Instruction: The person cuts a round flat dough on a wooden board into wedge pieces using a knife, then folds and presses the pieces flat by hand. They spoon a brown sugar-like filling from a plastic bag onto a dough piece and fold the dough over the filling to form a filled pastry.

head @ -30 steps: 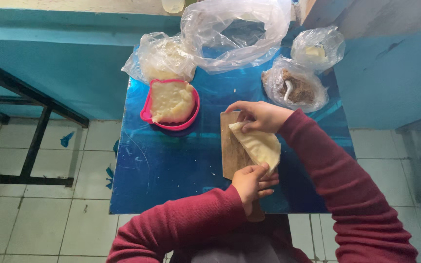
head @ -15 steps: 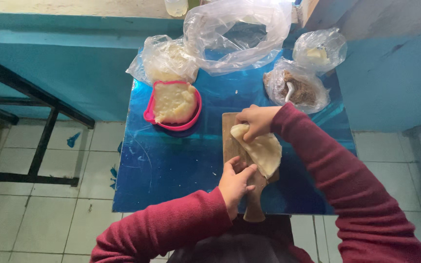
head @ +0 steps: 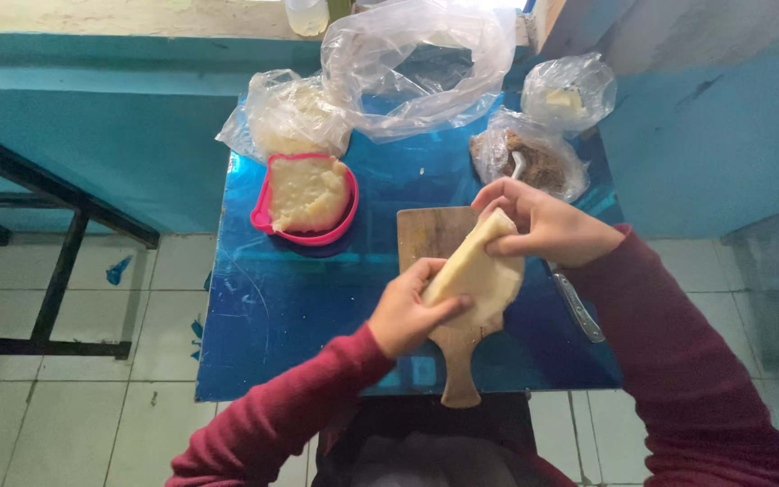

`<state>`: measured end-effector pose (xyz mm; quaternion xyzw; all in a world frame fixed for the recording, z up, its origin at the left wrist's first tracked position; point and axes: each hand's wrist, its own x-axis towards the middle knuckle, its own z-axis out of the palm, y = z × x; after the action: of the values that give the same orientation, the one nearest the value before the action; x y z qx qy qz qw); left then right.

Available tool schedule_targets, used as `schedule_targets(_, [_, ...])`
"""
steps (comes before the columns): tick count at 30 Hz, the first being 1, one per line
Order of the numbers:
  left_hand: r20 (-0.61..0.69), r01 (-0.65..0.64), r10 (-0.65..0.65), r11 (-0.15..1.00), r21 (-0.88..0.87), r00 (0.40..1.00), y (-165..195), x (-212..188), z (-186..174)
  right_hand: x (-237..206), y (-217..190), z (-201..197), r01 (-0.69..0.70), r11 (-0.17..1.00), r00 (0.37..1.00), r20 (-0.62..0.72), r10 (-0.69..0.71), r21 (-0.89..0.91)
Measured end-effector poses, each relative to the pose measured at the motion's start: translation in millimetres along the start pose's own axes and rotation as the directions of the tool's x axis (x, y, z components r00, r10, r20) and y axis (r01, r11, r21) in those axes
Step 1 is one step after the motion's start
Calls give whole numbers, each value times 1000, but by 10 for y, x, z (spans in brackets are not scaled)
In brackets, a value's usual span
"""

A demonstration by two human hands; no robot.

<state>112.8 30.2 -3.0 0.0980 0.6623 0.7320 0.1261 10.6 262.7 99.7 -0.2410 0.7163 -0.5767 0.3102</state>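
Pale dough (head: 475, 275) is pinched by your left hand (head: 407, 311) and right hand (head: 547, 225) above the board (head: 439, 239), folding it.

A pale cream dough sheet (head: 480, 280) is being shown against a brown wooden board (head: 439, 239) on a glossy blue table (head: 290, 307). At ten o'clock, a pink bowl (head: 307, 236) is being filled with yellowish dough — clear bags (head: 416, 63) at twelve. Maroon sleeves (head: 678, 361) are being worn.
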Motion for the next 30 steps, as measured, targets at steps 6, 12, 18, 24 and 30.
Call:
schedule_targets(6, [65,88,-111,954,286,992,-74,298,-373,224,526,-51,-238,962,961,-110,253,133])
schedule_targets(12, [-58,-82,205,615,784,977,-51,129,-292,-54,583,181,86,700,829,-339,-445,-709])
schedule_targets(18, [-24,-108,205,608,786,979,72,29,-286,-398,735,796,138,233,917,35,-398,-963])
schedule_targets(24, [127,-325,507,325,888,853,31,50,-119,-540,856,777,66,278,931,-42,-363,-958])
schedule_targets(30, [169,-308,342,409,859,925,61,150,17,-1089,855,574,-269,533,719,-536,-443,-802])
